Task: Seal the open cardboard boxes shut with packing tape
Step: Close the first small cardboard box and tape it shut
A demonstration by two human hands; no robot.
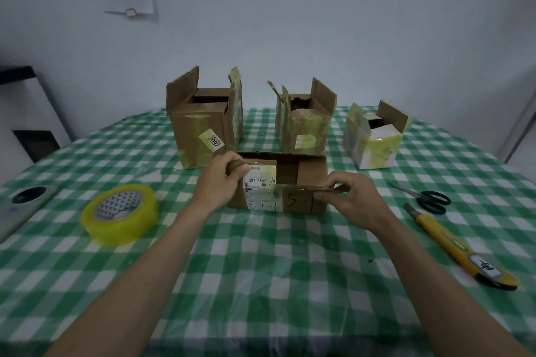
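Observation:
A small flat cardboard box (290,174) with a white label and "5-1" written on its front lies on the checked table before me. My left hand (222,180) grips the box's left flap edge, thumb on top. My right hand (351,197) pinches the front flap at its right end. A roll of yellowish packing tape (120,213) lies to the left, apart from both hands. Behind stand three open boxes: a large one (200,130), a middle one (304,124), and a pale one (374,142), flaps up.
Black-handled scissors (429,198) and a yellow utility knife (455,246) lie at the right on the green checked tablecloth (261,269). A grey device (20,206) sits at the left edge. A wall with a paper sign is behind the table.

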